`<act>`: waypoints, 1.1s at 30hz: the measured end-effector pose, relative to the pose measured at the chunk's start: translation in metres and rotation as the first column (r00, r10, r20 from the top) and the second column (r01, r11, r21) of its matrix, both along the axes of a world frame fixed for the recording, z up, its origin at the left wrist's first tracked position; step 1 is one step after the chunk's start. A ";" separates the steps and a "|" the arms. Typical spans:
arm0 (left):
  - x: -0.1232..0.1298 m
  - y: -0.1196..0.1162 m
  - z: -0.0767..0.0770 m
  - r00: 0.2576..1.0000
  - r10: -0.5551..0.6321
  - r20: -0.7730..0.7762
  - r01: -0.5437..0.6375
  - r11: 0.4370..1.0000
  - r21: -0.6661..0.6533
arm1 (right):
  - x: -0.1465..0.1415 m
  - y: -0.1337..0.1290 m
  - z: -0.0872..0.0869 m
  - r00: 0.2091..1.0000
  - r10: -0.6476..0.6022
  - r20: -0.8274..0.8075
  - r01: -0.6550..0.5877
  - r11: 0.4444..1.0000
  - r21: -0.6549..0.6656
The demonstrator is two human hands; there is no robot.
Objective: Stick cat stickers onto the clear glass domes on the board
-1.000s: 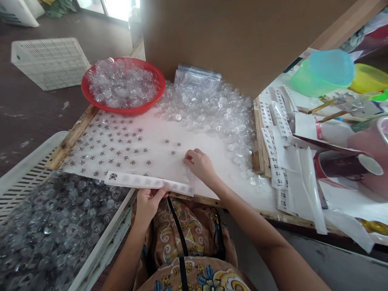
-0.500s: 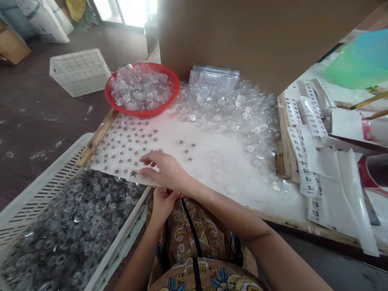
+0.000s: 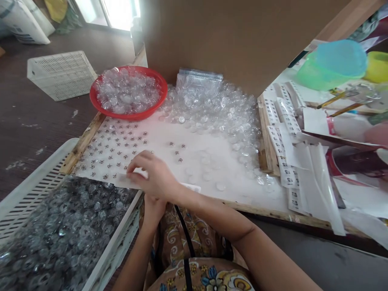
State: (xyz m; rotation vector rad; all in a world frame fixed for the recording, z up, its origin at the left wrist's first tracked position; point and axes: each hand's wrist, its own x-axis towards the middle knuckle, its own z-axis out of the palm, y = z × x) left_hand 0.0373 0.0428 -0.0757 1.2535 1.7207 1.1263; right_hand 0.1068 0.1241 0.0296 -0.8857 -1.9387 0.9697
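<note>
My right hand (image 3: 154,177) is over the near edge of the white work surface (image 3: 200,141), its thumb and forefinger curled together in a pinch. What lies between the fingertips is blurred. Below it my left hand (image 3: 154,208) is at the table edge, its curled fingers largely covered by the right hand. A white strip (image 3: 191,187) sticks out beside my right wrist; which hand holds it, I cannot tell. Rows of small dark printed figures (image 3: 110,151) lie left of my right hand, and a few more printed figures (image 3: 177,152) lie beyond it.
Clear plastic discs (image 3: 220,109) are heaped at the back, beside a red basin (image 3: 127,117) filled with similar pieces. A white crate (image 3: 69,151) of clear pieces stands below left. Printed sticker strips (image 3: 283,155) lie right of a wooden rail (image 3: 267,141). A cardboard panel (image 3: 218,40) rises behind.
My right hand's thumb and forefinger have closed together near the front rows of figures. The white strip now shows by my right wrist. The view has shifted to the right.
</note>
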 end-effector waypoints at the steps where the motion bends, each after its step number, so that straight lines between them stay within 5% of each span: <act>1: 0.002 -0.003 0.004 0.998 -0.021 0.055 0.023 0.999 -0.034 | 0.014 0.009 -0.001 0.999 -0.032 -0.036 0.031 0.999 -0.034; 5: 0.007 -0.008 0.016 0.892 -0.046 0.451 0.089 0.993 -0.074 | 0.095 0.044 -0.022 0.944 -0.308 0.115 0.325 0.925 -0.196; 8: 0.007 -0.005 0.019 0.864 -0.030 0.502 0.098 0.989 -0.110 | 0.149 0.053 -0.043 0.863 -0.390 0.321 0.470 0.853 -0.227; 11: 0.007 -0.003 0.020 0.868 -0.037 0.495 0.104 0.989 -0.109 | 0.173 0.050 -0.059 0.817 -0.373 0.440 0.512 0.821 -0.253; 18: 0.007 -0.004 0.024 0.869 -0.022 0.495 0.091 0.989 -0.116 | 0.166 0.050 -0.069 0.770 -0.357 0.529 0.530 0.819 -0.218; 27: 0.007 -0.005 0.021 0.871 -0.024 0.490 0.090 0.990 -0.112 | 0.143 0.044 -0.071 0.668 -0.309 0.676 0.444 0.896 -0.029; 33: 0.007 -0.005 0.019 0.858 -0.023 0.513 0.096 0.988 -0.117 | 0.136 0.042 -0.066 0.707 -0.310 0.635 0.486 0.866 -0.118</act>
